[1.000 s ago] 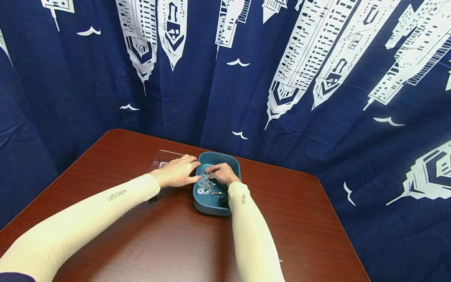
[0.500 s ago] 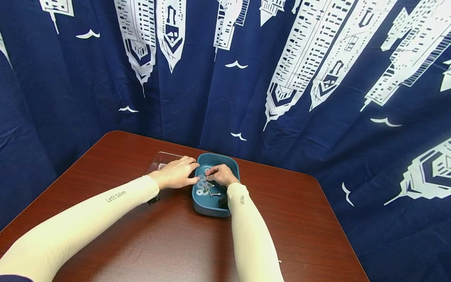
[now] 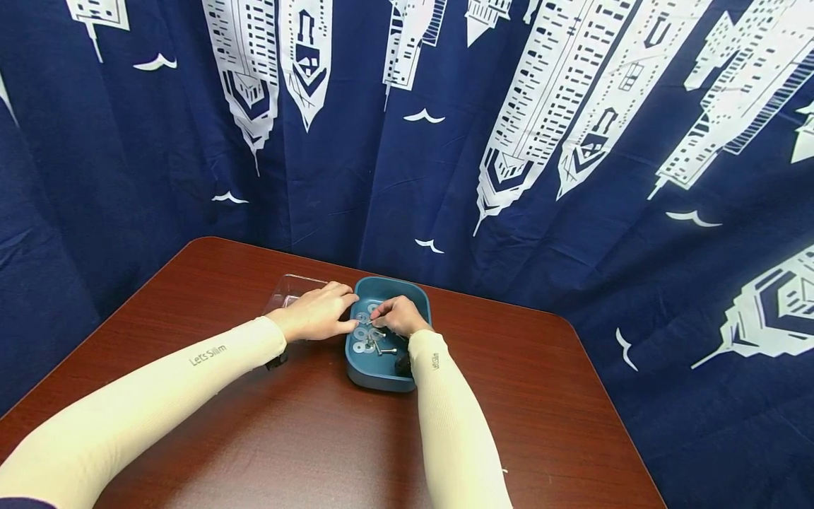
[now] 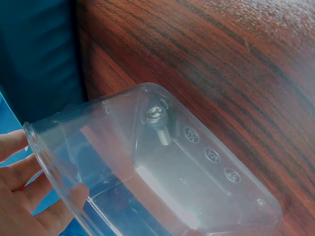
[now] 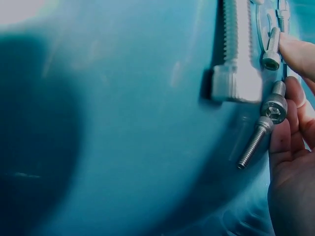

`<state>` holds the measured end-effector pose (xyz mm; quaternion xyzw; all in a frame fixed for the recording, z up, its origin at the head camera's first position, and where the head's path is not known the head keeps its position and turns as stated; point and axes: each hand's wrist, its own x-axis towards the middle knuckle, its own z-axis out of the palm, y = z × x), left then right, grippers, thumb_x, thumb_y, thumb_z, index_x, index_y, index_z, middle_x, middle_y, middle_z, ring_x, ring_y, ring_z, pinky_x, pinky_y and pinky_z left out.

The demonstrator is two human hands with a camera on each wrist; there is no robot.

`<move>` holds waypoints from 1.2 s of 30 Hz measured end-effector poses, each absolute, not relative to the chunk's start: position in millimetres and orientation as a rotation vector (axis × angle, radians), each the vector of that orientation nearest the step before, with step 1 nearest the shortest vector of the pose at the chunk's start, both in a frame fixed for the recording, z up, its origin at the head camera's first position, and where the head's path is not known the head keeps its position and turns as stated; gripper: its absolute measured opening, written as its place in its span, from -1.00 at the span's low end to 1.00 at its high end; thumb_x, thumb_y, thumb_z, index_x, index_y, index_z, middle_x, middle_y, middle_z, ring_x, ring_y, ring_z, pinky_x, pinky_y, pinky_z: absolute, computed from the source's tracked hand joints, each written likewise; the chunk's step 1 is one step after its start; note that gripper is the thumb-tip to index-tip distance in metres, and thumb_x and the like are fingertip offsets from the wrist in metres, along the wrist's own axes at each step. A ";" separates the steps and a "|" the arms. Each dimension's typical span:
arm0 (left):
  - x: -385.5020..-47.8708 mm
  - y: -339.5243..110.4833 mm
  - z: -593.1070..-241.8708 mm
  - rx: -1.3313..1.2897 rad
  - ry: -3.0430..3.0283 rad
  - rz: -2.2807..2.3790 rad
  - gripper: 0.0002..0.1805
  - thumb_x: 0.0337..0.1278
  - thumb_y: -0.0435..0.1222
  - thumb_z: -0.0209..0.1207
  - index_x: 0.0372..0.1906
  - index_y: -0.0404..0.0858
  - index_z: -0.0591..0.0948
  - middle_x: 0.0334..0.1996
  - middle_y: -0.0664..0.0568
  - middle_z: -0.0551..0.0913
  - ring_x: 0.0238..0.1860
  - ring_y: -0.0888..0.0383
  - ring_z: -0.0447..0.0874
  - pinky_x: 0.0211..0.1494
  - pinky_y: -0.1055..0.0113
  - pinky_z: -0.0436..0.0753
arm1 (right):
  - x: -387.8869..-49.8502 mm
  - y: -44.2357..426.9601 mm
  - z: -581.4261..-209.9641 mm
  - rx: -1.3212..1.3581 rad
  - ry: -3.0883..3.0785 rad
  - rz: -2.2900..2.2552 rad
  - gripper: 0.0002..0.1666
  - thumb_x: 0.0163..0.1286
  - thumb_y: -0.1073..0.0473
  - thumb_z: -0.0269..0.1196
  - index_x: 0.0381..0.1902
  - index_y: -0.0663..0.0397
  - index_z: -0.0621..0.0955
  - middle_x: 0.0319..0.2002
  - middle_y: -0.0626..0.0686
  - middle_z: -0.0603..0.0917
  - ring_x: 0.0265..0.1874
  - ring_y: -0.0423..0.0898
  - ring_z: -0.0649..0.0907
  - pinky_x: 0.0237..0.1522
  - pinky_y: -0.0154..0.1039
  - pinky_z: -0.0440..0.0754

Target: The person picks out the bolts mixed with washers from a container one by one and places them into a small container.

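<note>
In the head view my right hand [image 3: 400, 316] reaches down into a blue bin [image 3: 380, 382]. Its fingertips pinch a small socket-head bolt [image 5: 273, 46], close beside several other bolts. Pale round washers [image 3: 360, 334] lie along the bin's left side, with a loose bolt [image 3: 386, 351] to their right. My left hand [image 3: 318, 311] spreads over a clear plastic box [image 3: 289, 286], with thumb and index at the bin's left rim. In the left wrist view its fingers are partly seen through the clear wall. Inside that box is a bolt [image 4: 157, 120], apparently with a washer.
The box and bin stand side by side toward the back of a brown wooden table [image 3: 305, 438]. A blue curtain [image 3: 356, 162] with white buildings hangs behind it. A small white bit [image 3: 505, 471] lies beside the right forearm.
A bolt at my right fingertips stood upright one second ago and now tilts more level. My left hand keeps its place; the head view has shifted slightly.
</note>
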<state>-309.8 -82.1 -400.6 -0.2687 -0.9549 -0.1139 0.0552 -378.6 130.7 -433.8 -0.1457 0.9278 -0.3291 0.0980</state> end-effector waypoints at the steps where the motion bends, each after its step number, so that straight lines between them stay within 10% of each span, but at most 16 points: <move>1: -310.0 -82.1 -400.6 -0.815 -2.899 -0.345 -0.33 0.30 0.06 0.18 0.34 -0.31 0.52 0.28 -0.16 0.52 0.33 -0.07 0.41 0.34 -0.01 0.51 | -378.7 130.5 -433.5 -0.430 2.747 -0.969 -0.91 0.18 0.27 0.47 -0.32 0.07 0.81 -0.33 -0.05 0.78 -0.37 -0.20 0.58 -0.34 -0.36 0.49; 36: -310.0 -82.1 -400.0 -0.818 -2.906 -0.357 -0.34 0.31 0.05 0.19 0.34 -0.31 0.52 0.29 -0.15 0.51 0.33 -0.07 0.41 0.33 -0.01 0.52 | -377.8 132.7 -424.6 -0.521 2.735 -0.760 -0.82 0.42 0.21 0.27 -0.33 0.12 0.77 -0.36 -0.05 0.67 -0.35 -0.17 0.55 -0.25 -0.35 0.52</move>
